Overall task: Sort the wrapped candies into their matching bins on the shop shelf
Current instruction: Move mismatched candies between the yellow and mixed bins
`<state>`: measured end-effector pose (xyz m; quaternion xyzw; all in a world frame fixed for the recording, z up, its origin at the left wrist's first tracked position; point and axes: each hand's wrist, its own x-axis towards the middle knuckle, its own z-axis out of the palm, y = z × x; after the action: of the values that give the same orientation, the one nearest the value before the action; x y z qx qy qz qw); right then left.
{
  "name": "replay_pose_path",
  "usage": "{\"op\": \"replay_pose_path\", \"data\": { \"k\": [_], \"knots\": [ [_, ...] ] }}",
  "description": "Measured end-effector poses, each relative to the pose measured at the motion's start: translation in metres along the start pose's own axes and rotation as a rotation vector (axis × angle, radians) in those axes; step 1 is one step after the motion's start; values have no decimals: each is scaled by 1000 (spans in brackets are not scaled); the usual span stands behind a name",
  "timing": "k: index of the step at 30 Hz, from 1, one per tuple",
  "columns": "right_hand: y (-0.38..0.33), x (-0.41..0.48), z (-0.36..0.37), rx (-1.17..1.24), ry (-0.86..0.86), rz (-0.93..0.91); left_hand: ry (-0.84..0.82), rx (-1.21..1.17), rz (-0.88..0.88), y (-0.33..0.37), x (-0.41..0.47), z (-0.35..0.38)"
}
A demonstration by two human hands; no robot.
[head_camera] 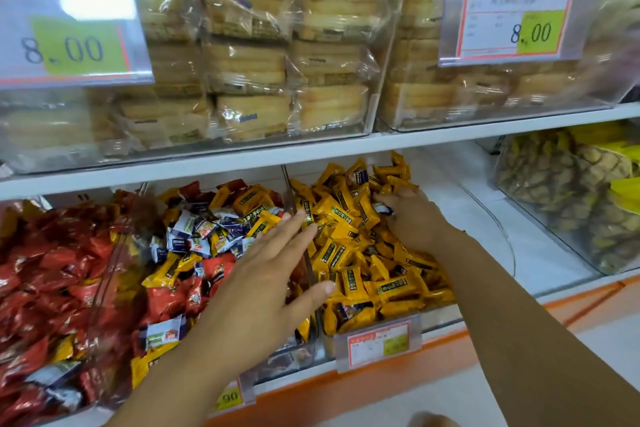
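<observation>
White shelf (554,263): clear candy bins (438,321), perhaps pineapples (540,180).

Right hand (415,218) fingers (382,199) half under yellow candies (349,246); price tag (379,343) print blurred, illegible.

The left hand (273,274) is spread flat over the mixed candies (194,232). The right hand (412,218) digs into the yellow candies (353,282).

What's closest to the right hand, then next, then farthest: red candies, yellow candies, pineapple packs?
1. Yellow candies, right under the right hand.
2. Pineapple packs, in the bin to its right.
3. Red candies, far left bin.
</observation>
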<state>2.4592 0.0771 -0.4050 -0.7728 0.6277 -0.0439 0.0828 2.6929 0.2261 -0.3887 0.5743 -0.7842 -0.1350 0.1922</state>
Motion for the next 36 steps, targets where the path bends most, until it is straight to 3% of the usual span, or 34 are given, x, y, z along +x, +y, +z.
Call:
{"op": "replay_pose_path", "data": {
  "k": [4, 12, 16, 22, 29, 36],
  "knots": [
    [-2, 8, 0, 90, 1, -28, -1, 4, -1, -1, 0, 0],
    [10, -12, -28, 697, 51, 117, -1, 14, 3, -3, 2, 1],
    [15, -20, -43, 832, 61, 125, -5, 3, 3, -2, 1, 0],
    [14, -25, -48, 839, 63, 124, -13, -11, -4, -2, 1, -1],
    [15, -31, -56, 537, -88, 62, -4, -16, 1, -1, 3, 0],
    [6, -45, -63, 434, -156, -15, -5, -19, -7, 1, 3, -1]
  ]
}}
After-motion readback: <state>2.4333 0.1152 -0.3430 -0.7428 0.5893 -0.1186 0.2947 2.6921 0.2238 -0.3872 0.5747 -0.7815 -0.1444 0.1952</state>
